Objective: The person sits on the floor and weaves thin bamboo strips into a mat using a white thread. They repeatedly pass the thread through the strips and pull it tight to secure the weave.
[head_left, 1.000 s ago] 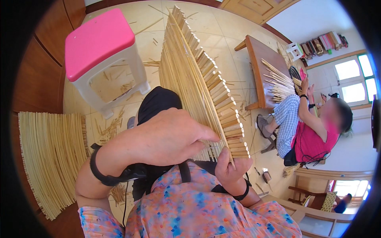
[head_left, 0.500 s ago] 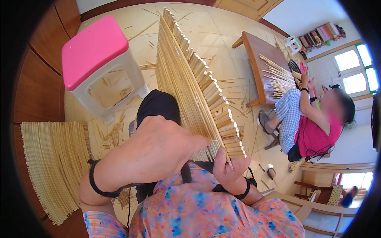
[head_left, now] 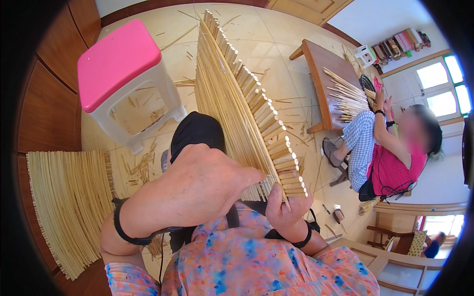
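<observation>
A mat of pale reed stalks stretches away from me, its cut white ends along the right side. A long thin stick lies lengthwise near those ends. My right hand grips the mat's near corner, thumb on top by the stick's end and fingers wrapped beneath. From the left my left hand reaches over the near end, its fingers curled and the index fingertip close to white threads between the stalks. Whatever its fingertips pinch is hidden by the hand. A black-covered knee is beside the mat.
A pink-topped stool stands at the far left, above a second reed mat. Stalk scraps litter the tiled floor. At right, a seated person handles reeds by a low wooden table bearing a stalk bundle.
The fingers of my left hand have shifted slightly right along the near end of the mat. My right hand keeps its grip in the same place.
</observation>
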Demonstrator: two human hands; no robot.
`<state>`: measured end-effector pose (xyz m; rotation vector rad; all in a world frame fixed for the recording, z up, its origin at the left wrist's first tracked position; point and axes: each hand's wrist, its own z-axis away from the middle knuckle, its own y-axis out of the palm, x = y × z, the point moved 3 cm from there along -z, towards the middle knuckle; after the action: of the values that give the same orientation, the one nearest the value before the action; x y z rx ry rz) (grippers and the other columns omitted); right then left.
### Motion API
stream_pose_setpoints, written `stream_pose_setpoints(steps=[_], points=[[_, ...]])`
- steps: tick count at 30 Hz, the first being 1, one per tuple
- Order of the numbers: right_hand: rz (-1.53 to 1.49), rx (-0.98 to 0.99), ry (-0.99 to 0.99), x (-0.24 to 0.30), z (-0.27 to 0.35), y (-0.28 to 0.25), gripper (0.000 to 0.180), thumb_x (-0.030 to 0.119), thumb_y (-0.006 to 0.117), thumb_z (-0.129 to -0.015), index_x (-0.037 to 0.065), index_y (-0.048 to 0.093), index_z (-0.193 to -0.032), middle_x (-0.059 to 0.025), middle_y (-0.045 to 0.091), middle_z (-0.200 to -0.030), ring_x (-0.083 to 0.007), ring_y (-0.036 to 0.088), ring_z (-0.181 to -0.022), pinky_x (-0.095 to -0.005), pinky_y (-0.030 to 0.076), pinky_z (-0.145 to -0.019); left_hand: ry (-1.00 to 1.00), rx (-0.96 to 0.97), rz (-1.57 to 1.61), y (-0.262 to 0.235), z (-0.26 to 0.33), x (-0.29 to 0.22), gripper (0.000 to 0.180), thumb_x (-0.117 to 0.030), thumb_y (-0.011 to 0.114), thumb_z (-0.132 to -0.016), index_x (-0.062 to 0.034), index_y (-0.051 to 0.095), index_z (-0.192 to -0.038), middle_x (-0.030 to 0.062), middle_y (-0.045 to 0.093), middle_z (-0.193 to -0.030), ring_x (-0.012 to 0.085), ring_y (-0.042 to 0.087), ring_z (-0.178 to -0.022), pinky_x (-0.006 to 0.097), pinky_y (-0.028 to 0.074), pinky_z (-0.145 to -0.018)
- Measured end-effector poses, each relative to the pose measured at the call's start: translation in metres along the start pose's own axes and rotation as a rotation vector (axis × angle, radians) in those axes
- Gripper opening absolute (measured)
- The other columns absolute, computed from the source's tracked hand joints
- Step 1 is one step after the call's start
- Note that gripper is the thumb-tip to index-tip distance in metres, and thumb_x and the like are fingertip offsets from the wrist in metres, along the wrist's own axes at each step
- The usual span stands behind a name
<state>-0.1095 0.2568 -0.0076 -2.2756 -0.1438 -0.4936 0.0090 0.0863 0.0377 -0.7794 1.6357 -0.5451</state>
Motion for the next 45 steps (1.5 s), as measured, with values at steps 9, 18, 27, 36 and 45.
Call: stream_pose_setpoints(steps=[9,18,27,36,45], points=[[0.003,-0.013,-0.014,-0.001,0.0,0.0,0.006,-0.001,0.066,-0.081,-0.004,0.065,-0.087,-0.0193,0.066,-0.081,-0.0305,0.064,-0.058,-0.035,0.05,-0.048,0.0,-0.006,-0.032,0.002,0.0,-0.001,0.019,-0.013,0.069,-0.087,-0.0144,0.076,-0.104,0.0069,0.064,-0.068,0.0276,0.065,-0.063,0.037,0.048,-0.052],[0.007,-0.031,-0.028,-0.001,0.001,0.001,0.008,0.0,0.067,-0.082,-0.004,0.065,-0.088,-0.0188,0.066,-0.081,-0.0302,0.065,-0.058,-0.0346,0.05,-0.048,0.008,-0.033,-0.016,0.001,0.001,-0.001,0.018,-0.013,0.07,-0.087,-0.0141,0.076,-0.104,0.0069,0.065,-0.069,0.0279,0.065,-0.062,0.037,0.047,-0.051],[0.007,-0.028,-0.012,0.0,-0.001,0.0,0.007,0.001,0.066,-0.082,-0.004,0.066,-0.087,-0.0183,0.066,-0.081,-0.03,0.065,-0.058,-0.0347,0.05,-0.048,0.01,-0.026,-0.021,0.001,0.001,-0.001,0.018,-0.013,0.07,-0.086,-0.0138,0.075,-0.104,0.0064,0.065,-0.068,0.0272,0.065,-0.061,0.037,0.047,-0.05],[-0.002,-0.029,-0.019,0.001,-0.002,0.002,0.007,-0.001,0.066,-0.079,-0.004,0.065,-0.086,-0.0178,0.066,-0.08,-0.0306,0.064,-0.059,-0.0349,0.049,-0.047,-0.034,-0.075,-0.015,0.006,0.005,-0.005,0.016,-0.01,0.068,-0.07,-0.0059,0.059,-0.083,0.0081,0.066,-0.071,0.0351,0.067,-0.065,0.045,0.051,-0.052],[-0.064,-0.069,-0.011,0.003,-0.001,0.006,0.011,0.0,0.068,-0.078,-0.004,0.066,-0.089,-0.0171,0.066,-0.08,-0.0297,0.064,-0.06,-0.0348,0.05,-0.049,0.012,-0.214,-0.011,0.017,0.003,-0.001,0.009,-0.009,0.065,-0.076,-0.0086,0.058,-0.082,0.0072,0.061,-0.066,0.031,0.066,-0.062,0.041,0.047,-0.047]])
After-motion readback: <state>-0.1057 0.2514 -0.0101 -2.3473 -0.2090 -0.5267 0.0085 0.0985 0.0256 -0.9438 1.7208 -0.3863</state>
